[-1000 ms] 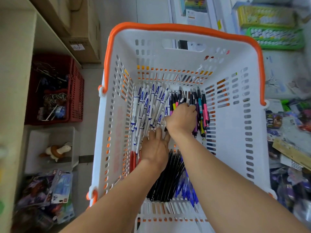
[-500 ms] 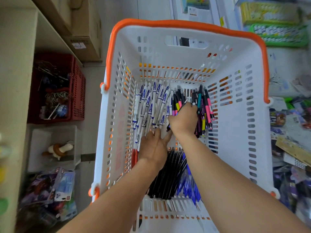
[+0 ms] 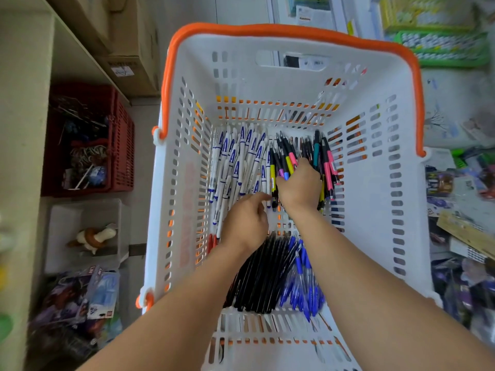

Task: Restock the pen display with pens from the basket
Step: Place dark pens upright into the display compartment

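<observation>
Two hands are working inside the basket (image 3: 380, 183). Fingers of the right hand (image 3: 298, 187) are curling round a bunch of the coloured-grip pens (image 3: 288, 159), whose long axes are running up the frame, away from the wrist. Just below and left, the left hand (image 3: 245, 223) is hanging loosely curled, holding nothing, its fingertips nearing the white pens (image 3: 238, 162). Lower in the basket, black pens (image 3: 263, 274) and blue pens (image 3: 302, 285) are lying under the forearms. No pen display is showing.
</observation>
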Action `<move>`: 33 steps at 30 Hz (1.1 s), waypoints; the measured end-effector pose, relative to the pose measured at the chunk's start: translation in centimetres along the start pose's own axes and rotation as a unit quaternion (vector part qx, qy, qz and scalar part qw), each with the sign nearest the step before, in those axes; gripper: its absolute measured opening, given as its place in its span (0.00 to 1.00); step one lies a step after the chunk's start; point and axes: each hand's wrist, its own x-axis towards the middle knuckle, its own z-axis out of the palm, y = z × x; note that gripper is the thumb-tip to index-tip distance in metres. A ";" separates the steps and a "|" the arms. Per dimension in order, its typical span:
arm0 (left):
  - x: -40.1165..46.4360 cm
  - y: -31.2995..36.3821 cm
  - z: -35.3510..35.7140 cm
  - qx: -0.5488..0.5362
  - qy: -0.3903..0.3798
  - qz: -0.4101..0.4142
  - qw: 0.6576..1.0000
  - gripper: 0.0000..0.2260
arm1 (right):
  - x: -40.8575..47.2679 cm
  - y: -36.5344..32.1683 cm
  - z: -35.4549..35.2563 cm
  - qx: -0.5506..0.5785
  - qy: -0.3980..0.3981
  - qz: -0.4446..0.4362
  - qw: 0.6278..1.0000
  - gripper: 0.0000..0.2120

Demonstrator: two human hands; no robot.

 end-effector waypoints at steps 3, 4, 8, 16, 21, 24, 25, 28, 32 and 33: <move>0.8 0.0 -0.1 0.039 -0.074 0.007 0.996 0.23 | -0.2 0.0 -0.1 0.003 -0.007 -0.004 1.000 0.16; 0.9 0.0 -0.1 0.067 -0.101 0.001 0.993 0.25 | -0.3 0.0 -0.2 0.008 -0.011 -0.001 1.000 0.18; 0.6 -0.1 0.2 0.072 -0.087 0.008 0.994 0.28 | -0.3 -0.1 0.3 0.027 -0.026 0.000 0.999 0.27; 0.1 -1.1 0.6 0.102 -0.080 0.046 0.991 0.26 | -0.9 -0.3 1.8 -0.014 0.007 -0.017 1.000 0.31; -0.2 -0.2 0.3 0.205 -0.119 0.016 0.971 0.31 | -0.9 0.2 1.7 -0.034 0.014 -0.038 0.999 0.31; -0.3 0.5 0.4 0.269 -0.130 0.013 0.954 0.33 | -0.5 0.1 1.8 -0.070 0.028 -0.041 0.996 0.28; -0.3 0.6 0.4 0.283 -0.128 0.008 0.950 0.34 | -0.4 0.0 1.9 -0.089 0.033 -0.040 0.995 0.26; -0.4 0.8 0.5 0.309 -0.119 0.000 0.944 0.36 | -0.4 -0.5 2.3 -0.164 0.052 -0.041 0.984 0.19; -0.5 0.5 0.6 0.284 -0.118 -0.007 0.951 0.35 | 0.3 -1.0 1.8 -0.173 0.026 -0.022 0.984 0.17; -0.5 0.5 0.6 0.271 -0.117 -0.008 0.955 0.34 | 0.6 -1.0 1.5 -0.154 0.018 -0.018 0.988 0.18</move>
